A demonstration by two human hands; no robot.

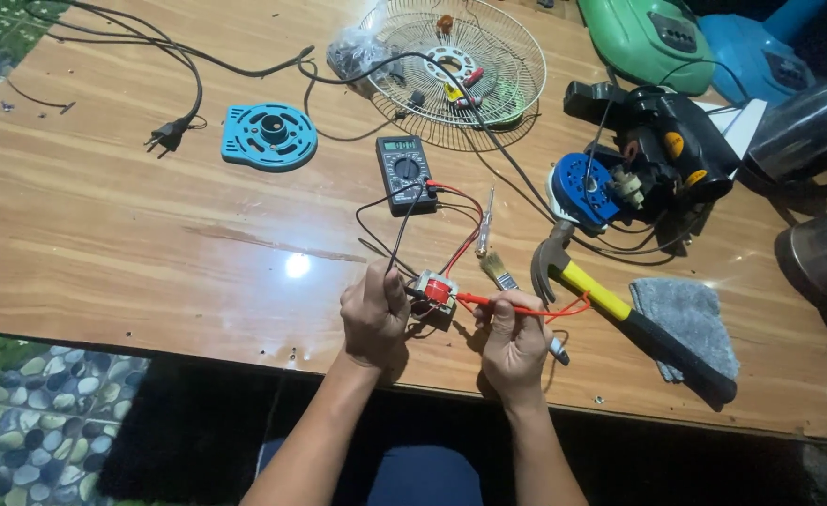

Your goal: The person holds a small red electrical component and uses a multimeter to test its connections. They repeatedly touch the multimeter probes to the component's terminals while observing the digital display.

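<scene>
Nearest the camera, two bare forearms reached up from the lower edge onto the wooden worktop (132,244). Left hand (373,314) was curled shut around the black probe (399,245), whose lead rose away toward the meter. Right hand (516,342) was closed in a pen-like grip on the red probe (488,302), which lay nearly level with its long axis running left to right and its tip pointing left. Between the two hands, touching or all but touching the left thumb, sat a small switch block (435,291) with a red face; it lay to the left of the right hand, just off the red probe's tip, and the left hand was the nearer of the two. Whether the tips actually met its terminals could not be told.

Just beyond the right hand lay a small paintbrush (496,269) and a yellow-handled claw hammer (619,314), with a grey cloth (685,323) beside it. Farther up the worktop stood the black multimeter (406,171), red and black leads trailing back to the hands, and a slim tester screwdriver (484,220) near it. Beyond these were a blue round plate (269,137), a black plug (167,138), a fan motor with blue housing (619,178), and at the far edge a wire fan guard (465,70).
</scene>
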